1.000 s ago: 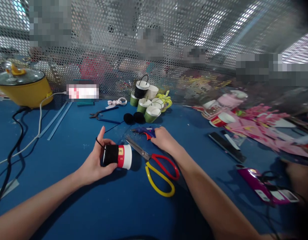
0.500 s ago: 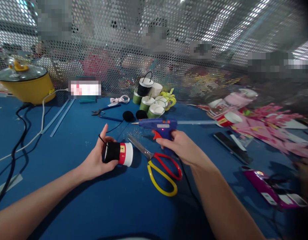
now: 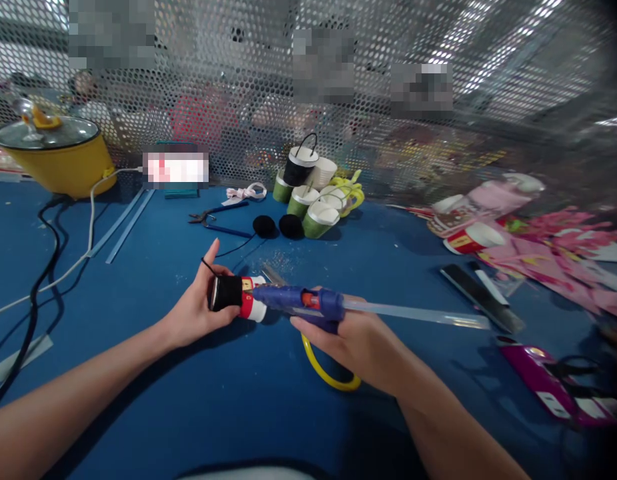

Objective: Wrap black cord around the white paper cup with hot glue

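As left fingers (image 3: 227, 313) grip cup (image 3: 227, 293) crosswise, white end (image 3: 259, 311) rightward | right fingers (image 3: 319, 335) clasp glue gun (image 3: 287, 297), nozzle (image 3: 249, 291) leftward

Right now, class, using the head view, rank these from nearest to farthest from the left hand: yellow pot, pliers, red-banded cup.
1. Red-banded cup: in the left hand.
2. Pliers: on the table, beyond that hand.
3. Yellow pot: at the far left.

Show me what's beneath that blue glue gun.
Scissors lie there: their yellow handle loop and a blade end show; the glue gun and right hand cover the rest.
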Motion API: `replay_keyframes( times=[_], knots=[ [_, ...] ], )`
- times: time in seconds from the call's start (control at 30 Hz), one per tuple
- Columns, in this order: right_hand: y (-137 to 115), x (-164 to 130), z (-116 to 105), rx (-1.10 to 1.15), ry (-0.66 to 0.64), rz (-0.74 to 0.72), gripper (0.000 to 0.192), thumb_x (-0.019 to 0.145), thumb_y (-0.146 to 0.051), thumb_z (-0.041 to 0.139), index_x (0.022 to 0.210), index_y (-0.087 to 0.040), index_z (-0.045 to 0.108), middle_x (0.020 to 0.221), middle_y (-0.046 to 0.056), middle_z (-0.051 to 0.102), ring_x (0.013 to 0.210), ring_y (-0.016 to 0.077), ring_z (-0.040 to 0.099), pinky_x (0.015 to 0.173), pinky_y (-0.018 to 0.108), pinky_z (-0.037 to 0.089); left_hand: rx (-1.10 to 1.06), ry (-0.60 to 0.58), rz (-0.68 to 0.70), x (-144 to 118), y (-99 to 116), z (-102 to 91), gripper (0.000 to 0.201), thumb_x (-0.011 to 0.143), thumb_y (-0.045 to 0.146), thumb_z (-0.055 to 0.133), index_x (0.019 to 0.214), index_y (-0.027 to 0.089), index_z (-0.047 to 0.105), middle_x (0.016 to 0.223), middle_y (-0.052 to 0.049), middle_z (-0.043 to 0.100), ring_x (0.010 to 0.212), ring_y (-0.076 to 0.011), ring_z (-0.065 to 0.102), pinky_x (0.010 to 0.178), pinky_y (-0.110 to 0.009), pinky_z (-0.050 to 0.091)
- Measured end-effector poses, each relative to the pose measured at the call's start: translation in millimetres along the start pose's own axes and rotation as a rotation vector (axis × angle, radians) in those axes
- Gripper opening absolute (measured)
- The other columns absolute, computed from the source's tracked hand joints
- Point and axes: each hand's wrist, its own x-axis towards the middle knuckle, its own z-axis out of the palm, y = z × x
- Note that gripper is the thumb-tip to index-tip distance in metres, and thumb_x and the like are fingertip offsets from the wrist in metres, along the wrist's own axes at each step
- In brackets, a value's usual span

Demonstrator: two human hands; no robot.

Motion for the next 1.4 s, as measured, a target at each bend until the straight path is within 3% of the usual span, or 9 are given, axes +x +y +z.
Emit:
replay_keyframes(
  times=[0.17,0.5,0.83,1.13,1.4],
  knots=[
    [-5.9,1.9,-1.8,0.068,-0.048,0.025,0.017,0.079,-0.027,0.051,0.063,-0.021,0.052,0.062,0.001,0.059,0.054,0.0143,0.054,0.057,0.026,0.045,0.012,-0.01,-0.022,0.6,2.8,-0.1,0.096,0.069,0.02,0.061,0.138,0.028,-0.004,0.102,-0.005,0.043,0.08,-0.0156,0.049,0.068,-0.03,0.044],
    [-7.6,-1.6,-4.0,0.132,-0.148,0.124,0.011,0.08,-0.026,0.05,0.072,-0.019,0.052,0.068,0.0,0.058,0.058,0.0127,0.051,0.054,0.024,0.04,-0.035,-0.02,-0.017,-0.1,4.8,1.3,0.097,0.068,0.02,0.063,0.138,0.03,-0.003,0.101,-0.003,0.041,0.081,-0.0146,0.05,0.069,-0.028,0.045],
    [-8.0,-3.0,-5.7,0.123,-0.168,0.109,0.012,0.081,-0.027,0.049,0.073,-0.019,0.051,0.07,0.001,0.058,0.059,0.0133,0.051,0.057,0.026,0.041,0.037,-0.05,0.041,-0.1,5.1,0.5,0.097,0.066,0.012,0.06,0.138,0.029,-0.003,0.108,-0.006,0.042,0.085,-0.0165,0.05,0.066,-0.026,0.045],
    [-7.0,2.7,-7.5,0.136,-0.068,0.089,0.015,0.082,-0.025,0.047,0.07,-0.018,0.053,0.067,0.002,0.057,0.057,0.0134,0.052,0.057,0.026,0.042,0.088,-0.089,0.128,-1.8,6.8,1.9,0.095,0.066,0.009,0.058,0.139,0.027,-0.001,0.108,-0.007,0.043,0.084,-0.0171,0.051,0.067,-0.027,0.046],
    [-11.4,-0.2,-12.4,0.127,-0.123,0.077,0.015,0.08,-0.024,0.049,0.066,-0.02,0.052,0.064,0.001,0.059,0.053,0.0125,0.053,0.052,0.024,0.043,0.112,-0.099,0.144,-3.0,7.6,2.0,0.094,0.066,0.009,0.058,0.138,0.028,0.0,0.11,-0.008,0.043,0.085,-0.0181,0.051,0.068,-0.028,0.046]
  ],
)
